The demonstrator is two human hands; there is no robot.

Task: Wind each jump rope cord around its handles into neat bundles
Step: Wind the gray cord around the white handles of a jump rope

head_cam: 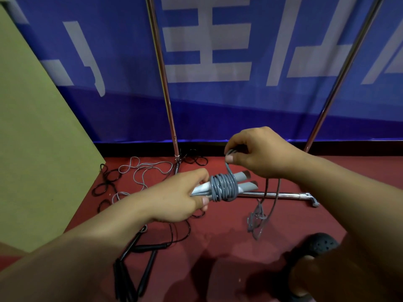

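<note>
My left hand (181, 197) grips two grey jump rope handles (242, 182) held side by side, pointing right. Several turns of grey cord (223, 187) are wrapped around their middle. My right hand (257, 152) pinches the same cord just above the coil. The loose rest of that cord (261, 212) hangs down past my right wrist and ends in a tangle near the red floor. Black jump rope handles (135, 267) lie on the floor at lower left, with their black cord (106, 182) looped further back.
A loose grey-white cord (144, 171) lies on the red floor behind my left hand. Two metal stand poles (165, 92) rise before a blue banner, and a metal foot bar (283, 195) lies across the floor. A tan board (35, 136) stands left. A black perforated shoe (320, 245) shows at lower right.
</note>
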